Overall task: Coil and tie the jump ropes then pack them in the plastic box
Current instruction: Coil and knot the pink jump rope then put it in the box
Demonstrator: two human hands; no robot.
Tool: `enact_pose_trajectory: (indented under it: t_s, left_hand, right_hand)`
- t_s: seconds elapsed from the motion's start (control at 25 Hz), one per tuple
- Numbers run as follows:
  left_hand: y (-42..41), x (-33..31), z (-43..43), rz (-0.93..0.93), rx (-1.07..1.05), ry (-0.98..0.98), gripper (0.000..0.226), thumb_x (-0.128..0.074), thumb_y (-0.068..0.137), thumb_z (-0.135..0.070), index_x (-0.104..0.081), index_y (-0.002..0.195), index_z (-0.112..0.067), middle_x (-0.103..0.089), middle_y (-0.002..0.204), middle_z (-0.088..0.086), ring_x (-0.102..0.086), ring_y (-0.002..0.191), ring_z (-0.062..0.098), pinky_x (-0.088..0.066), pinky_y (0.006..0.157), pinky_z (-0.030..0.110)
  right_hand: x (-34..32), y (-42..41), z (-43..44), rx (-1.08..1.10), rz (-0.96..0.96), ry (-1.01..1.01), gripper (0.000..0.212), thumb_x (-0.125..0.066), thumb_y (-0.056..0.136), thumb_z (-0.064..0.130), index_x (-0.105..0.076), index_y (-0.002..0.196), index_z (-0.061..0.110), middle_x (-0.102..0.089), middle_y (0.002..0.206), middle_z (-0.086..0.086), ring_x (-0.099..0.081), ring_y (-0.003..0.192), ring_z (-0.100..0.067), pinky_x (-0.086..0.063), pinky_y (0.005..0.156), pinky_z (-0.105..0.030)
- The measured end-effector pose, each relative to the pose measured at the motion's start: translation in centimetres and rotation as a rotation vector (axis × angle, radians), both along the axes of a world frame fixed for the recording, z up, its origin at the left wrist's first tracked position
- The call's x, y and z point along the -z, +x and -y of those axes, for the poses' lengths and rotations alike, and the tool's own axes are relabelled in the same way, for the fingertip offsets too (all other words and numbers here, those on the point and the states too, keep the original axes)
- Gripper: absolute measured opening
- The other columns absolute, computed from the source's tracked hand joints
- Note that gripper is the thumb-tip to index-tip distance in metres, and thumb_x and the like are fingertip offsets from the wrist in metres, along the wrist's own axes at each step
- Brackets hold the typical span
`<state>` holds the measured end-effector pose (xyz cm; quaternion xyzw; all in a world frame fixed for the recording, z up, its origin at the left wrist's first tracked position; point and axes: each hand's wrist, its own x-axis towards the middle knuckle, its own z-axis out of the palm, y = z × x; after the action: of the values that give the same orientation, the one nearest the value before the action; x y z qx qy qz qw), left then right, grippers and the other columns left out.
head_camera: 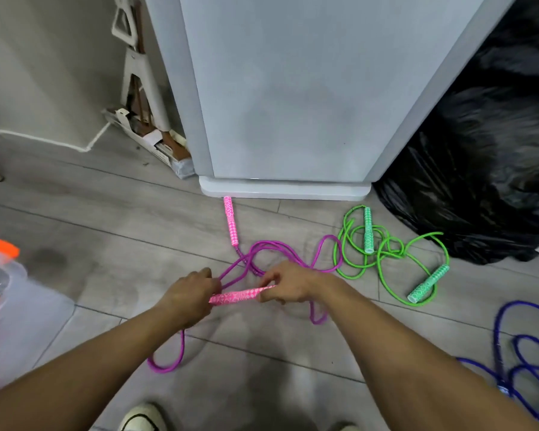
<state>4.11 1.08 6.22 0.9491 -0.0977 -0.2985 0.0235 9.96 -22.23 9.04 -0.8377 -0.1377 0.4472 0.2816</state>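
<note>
Purple jump rope (pixel 274 243) on floor (pixel 106 213), pink handle (pixel 237 297) gripped by left hand (pixel 189 298), pinched at tip by right hand (pixel 285 286); green rope (pixel 389 248) nearby.

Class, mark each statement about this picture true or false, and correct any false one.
1. The left hand and right hand both hold one pink patterned handle of the purple jump rope. True.
2. The green jump rope is coiled and tied. False: it lies loose and tangled on the grey floor.
3. The second pink handle lies on the floor by the grey appliance. True.
4. The blue jump rope is inside the clear plastic box. False: it lies on the floor, far right.
</note>
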Motion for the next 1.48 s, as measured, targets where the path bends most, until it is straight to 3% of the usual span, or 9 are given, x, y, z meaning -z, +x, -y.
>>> enact_pose_trajectory:
  t_s: [0.16, 0.32, 0.52, 0.68, 0.88, 1.0, 1.12, 1.32, 1.48]
  left_hand:
    - [1.0, -5.7, -0.7, 0.025, -0.035, 0.008, 0.05, -0.064, 0.085, -0.031, -0.054, 0.133, -0.02, -0.047, 0.134, 0.007, -0.052, 0.119, 0.03, -0.047, 0.098, 0.041]
    - [0.8, -15.8, 1.4, 0.225, -0.097, -0.385, 0.079, -0.071, 0.078, -0.033, -0.037, 0.149, -0.023, -0.051, 0.142, 0.005, -0.051, 0.127, 0.027, -0.044, 0.103, 0.036]
    - [-2.1, -25.7, 4.5, 0.383, -0.107, -0.643, 0.035, -0.053, 0.099, -0.038, -0.049, 0.131, -0.023, -0.064, 0.101, 0.001, -0.061, 0.097, 0.027, -0.05, 0.081, 0.038]
    - [-5.4, -30.0, 2.2, 0.522, -0.131, -0.634, 0.033, -0.037, 0.105, -0.038, -0.04, 0.138, -0.038, -0.058, 0.08, 0.003, -0.057, 0.073, 0.027, -0.052, 0.074, 0.044]
    - [-8.7, -34.0, 2.5, 0.511, -0.175, -0.536, 0.02, -0.052, 0.096, -0.025, -0.053, 0.115, -0.03, -0.063, 0.09, 0.003, -0.063, 0.081, 0.025, -0.054, 0.078, 0.04]
    - [-10.1, -35.0, 4.9, 0.335, -0.369, -1.052, 0.014, -0.053, 0.099, -0.024, -0.061, 0.099, -0.013, -0.066, 0.085, 0.005, -0.07, 0.074, 0.025, -0.057, 0.076, 0.036]
    - [-10.4, -34.6, 6.1, 0.168, -0.542, -1.498, 0.026, -0.043, 0.106, -0.019, -0.063, 0.093, -0.007, -0.045, 0.064, 0.001, -0.053, 0.052, 0.018, -0.052, 0.062, 0.033]
    - [-8.4, -32.2, 3.3, 0.609, -0.564, -0.914, 0.025, -0.045, 0.103, -0.024, -0.062, 0.084, -0.02, -0.052, 0.063, -0.005, -0.046, 0.056, 0.016, -0.037, 0.054, 0.027]
    - [-6.8, -30.9, 0.9, 0.515, -0.691, -0.877, 0.024, -0.042, 0.101, -0.018, -0.059, 0.084, -0.015, -0.057, 0.067, 0.003, -0.052, 0.057, 0.02, -0.047, 0.06, 0.032]
  right_hand:
    - [-8.3, 1.5, 1.0, 0.055, -0.01, 0.017, 0.017, -0.067, 0.09, 0.024, -0.075, 0.1, 0.013, -0.065, 0.058, 0.001, -0.038, 0.039, -0.011, -0.033, 0.04, -0.019]
    - [-16.5, 0.4, 0.1, 0.066, 0.119, 0.11, 0.017, -0.071, 0.09, 0.034, -0.076, 0.097, 0.02, -0.057, 0.052, 0.0, -0.032, 0.041, -0.015, -0.028, 0.042, -0.022]
    - [-24.4, -2.7, -1.1, 0.267, 0.352, 0.289, 0.028, -0.076, 0.085, 0.039, -0.065, 0.094, 0.015, -0.05, 0.053, 0.001, -0.036, 0.041, -0.011, -0.027, 0.043, -0.023]
    - [-28.9, -5.4, 1.0, 0.354, 0.416, 0.372, 0.018, -0.069, 0.092, 0.03, -0.069, 0.086, 0.014, -0.037, 0.054, 0.001, -0.026, 0.046, -0.015, -0.021, 0.045, -0.023]
    - [-32.3, -9.0, 2.8, 0.392, 0.719, 0.413, 0.024, -0.07, 0.092, 0.036, -0.075, 0.079, 0.017, -0.039, 0.047, 0.01, -0.028, 0.044, -0.01, -0.025, 0.045, -0.022]
    - [-34.2, -10.4, 1.9, 0.431, 0.853, 0.479, 0.022, -0.072, 0.09, 0.039, -0.075, 0.08, 0.02, -0.039, 0.05, 0.007, -0.029, 0.044, -0.008, -0.025, 0.045, -0.019]
    - [-34.5, -11.5, 1.1, 0.432, 0.872, 0.539, 0.019, -0.071, 0.091, 0.036, -0.077, 0.082, 0.02, -0.039, 0.048, 0.011, -0.03, 0.045, -0.007, -0.025, 0.046, -0.017]
    - [-31.6, -11.4, 3.2, 0.359, 0.769, 0.399, 0.018, -0.069, 0.093, 0.033, -0.076, 0.082, 0.022, -0.043, 0.054, 0.002, -0.03, 0.046, -0.009, -0.026, 0.049, -0.026]
    - [-31.3, -10.1, 4.9, 0.518, 1.009, -0.007, 0.039, -0.065, 0.087, 0.057, -0.066, 0.068, 0.023, -0.057, 0.058, 0.006, -0.055, 0.06, -0.017, -0.039, 0.056, -0.03]
